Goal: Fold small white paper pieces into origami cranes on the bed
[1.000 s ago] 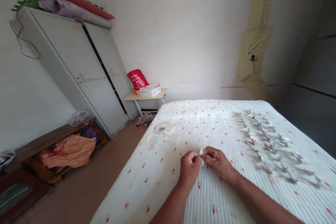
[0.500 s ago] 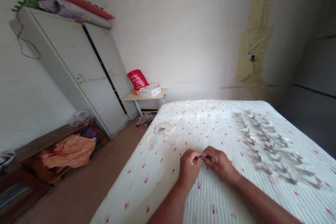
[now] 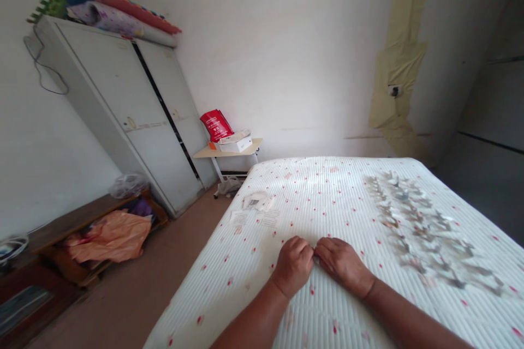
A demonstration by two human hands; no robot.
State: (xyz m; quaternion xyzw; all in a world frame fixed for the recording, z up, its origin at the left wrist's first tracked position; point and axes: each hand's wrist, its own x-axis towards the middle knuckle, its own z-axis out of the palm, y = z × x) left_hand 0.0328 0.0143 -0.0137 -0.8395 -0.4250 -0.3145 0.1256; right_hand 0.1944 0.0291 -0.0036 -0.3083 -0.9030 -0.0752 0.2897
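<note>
- The left hand (image 3: 292, 267) and the right hand (image 3: 341, 264) rest side by side, low over the bed, backs up and fingers curled under, with their fingertips meeting at the middle.
- The grip is pressed together rather than spread. The fingers of both hands close in on each other, but they hide what lies between them, so I cannot tell whether they are actually pinching anything.
- A small pale sliver, probably a piece of folded paper (image 3: 315, 259), shows just between the two hands, almost wholly covered by the fingers.
- The hands sit on a white ribbed mattress cover (image 3: 229, 294) dotted with red.
- To the right of the right hand, well spread over the cover, lie rows of small folded paper shapes (image 3: 426, 229). They are grey and white and too blurred to make out singly.
- Ahead of the left hand, near the far side of the bed, lie a few loose paper slips (image 3: 257, 208).
- Beyond the bed stands a small side table (image 3: 245, 147) holding a red bag (image 3: 216, 125) and a white box (image 3: 234, 145).
- To the left are a white wardrobe (image 3: 118, 103) and a low wooden bench (image 3: 73, 212) with an orange plastic bag (image 3: 108, 237) on it.
</note>
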